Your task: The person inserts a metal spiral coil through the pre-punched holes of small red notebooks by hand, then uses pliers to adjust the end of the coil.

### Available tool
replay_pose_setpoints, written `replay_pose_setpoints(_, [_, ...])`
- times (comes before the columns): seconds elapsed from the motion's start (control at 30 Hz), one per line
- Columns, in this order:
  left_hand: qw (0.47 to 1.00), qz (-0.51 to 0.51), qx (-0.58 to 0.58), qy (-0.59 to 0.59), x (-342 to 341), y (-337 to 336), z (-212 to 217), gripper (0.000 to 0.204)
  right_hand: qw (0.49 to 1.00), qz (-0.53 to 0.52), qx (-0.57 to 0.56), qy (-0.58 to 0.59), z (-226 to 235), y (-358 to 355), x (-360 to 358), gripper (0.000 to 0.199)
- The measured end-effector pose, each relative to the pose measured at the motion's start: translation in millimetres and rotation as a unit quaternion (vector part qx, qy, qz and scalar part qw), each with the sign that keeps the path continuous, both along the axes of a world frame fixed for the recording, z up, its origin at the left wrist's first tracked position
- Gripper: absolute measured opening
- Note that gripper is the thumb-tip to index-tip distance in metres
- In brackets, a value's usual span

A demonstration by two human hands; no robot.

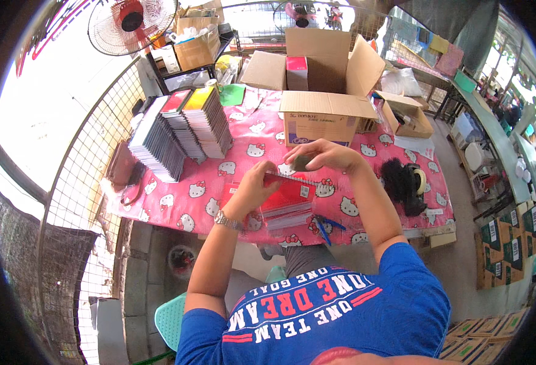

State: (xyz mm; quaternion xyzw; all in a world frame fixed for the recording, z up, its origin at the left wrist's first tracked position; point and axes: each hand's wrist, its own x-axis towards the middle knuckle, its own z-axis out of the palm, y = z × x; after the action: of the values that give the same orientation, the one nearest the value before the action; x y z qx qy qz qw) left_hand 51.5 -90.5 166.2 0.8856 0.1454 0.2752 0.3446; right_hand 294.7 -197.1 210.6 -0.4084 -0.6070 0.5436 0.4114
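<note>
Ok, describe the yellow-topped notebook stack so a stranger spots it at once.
On the pink tablecloth, tall notebook stacks stand at the left. Take the rightmost stack, nearest the open cardboard box: its top is yellow, while the stack beside it has a red top.

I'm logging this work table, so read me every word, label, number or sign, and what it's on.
I won't copy wording, only say where it stands:
Blue shirt: large white and red lettering.
Open cardboard box: dark printing on its front.
Cartons at right: white labels, too small to read.
Red notebook: small white label, too small to read.
</note>
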Motion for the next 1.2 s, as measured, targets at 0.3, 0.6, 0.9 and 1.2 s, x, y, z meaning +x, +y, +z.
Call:
replay_pose_setpoints(0.3, [0.999, 0.005, -0.046, 0.010, -1, 2, -1, 0.031, 0.992, 0.080, 0.024, 0.093, -25, 5, 5, 0.050])
replay_pose_setpoints(0.6, [0.978, 0.073, -0.195, -0.021, 3, 0, -15, 0.020, 0.728, -0.376, 0.012, -0.573, -255, -86, 22, 0.081])
replay_pose_setpoints(0.9, [0.939, 0.143, -0.289, -0.123, 11, -27, -34, 0.020, 0.748, -0.459, 0.065, -0.474, -266, -163, -72, 0.073])
replay_pose_setpoints(1.2, [0.942, 0.136, -0.259, -0.165, 5, -28, -36, 0.015, 0.807, -0.415, 0.275, -0.317, -50, -86, -129, 0.060])
